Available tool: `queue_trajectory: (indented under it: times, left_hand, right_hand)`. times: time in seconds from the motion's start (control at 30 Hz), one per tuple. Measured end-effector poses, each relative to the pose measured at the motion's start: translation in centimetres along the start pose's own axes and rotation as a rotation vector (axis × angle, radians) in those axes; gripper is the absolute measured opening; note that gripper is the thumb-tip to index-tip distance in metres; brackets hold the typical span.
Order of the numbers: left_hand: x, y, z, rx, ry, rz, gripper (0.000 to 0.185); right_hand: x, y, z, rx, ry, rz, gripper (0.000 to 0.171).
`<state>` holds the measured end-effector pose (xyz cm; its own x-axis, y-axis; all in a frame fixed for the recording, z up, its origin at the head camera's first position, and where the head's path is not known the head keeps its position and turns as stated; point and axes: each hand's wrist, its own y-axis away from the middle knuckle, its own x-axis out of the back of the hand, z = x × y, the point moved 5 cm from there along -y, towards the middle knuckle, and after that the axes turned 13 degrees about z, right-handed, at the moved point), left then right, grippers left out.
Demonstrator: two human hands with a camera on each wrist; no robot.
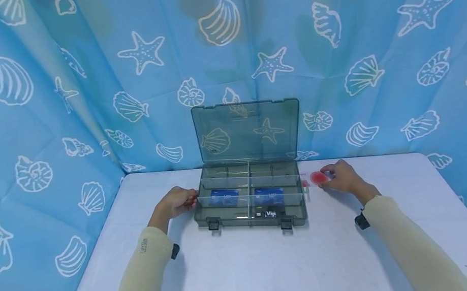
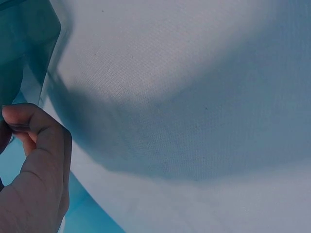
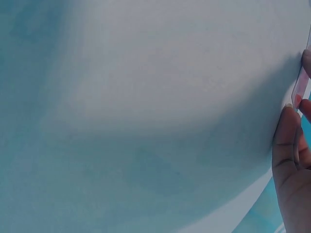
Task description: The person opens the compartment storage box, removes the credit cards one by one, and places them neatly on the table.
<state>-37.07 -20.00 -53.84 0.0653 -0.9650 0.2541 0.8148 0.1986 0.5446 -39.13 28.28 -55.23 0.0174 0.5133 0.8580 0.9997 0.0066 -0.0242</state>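
Observation:
An open smoky-grey organizer box sits on a white table, its clear lid standing upright. Two blue cards lie in its middle compartments, and a dark "Vip" card lies in the front one. My left hand grips the box's left end with curled fingers. In the left wrist view that hand curls beside the box wall. Just right of the box, my right hand pinches a clear card with a red dot. The right wrist view shows its fingers on the card's edge.
The white table spreads wide in front of the box. A blue curtain with shells and starfish closes in the back and both sides, close behind the lid.

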Motion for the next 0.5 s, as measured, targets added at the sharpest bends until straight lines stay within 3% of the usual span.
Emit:
queue_trajectory:
  times: [0.5]
  left_hand:
    - [-0.1,0.07,0.06,-0.003,-0.019,0.016,0.025]
  right_hand:
    - [0.67,0.64,0.14,-0.016,-0.043,-0.011,0.054]
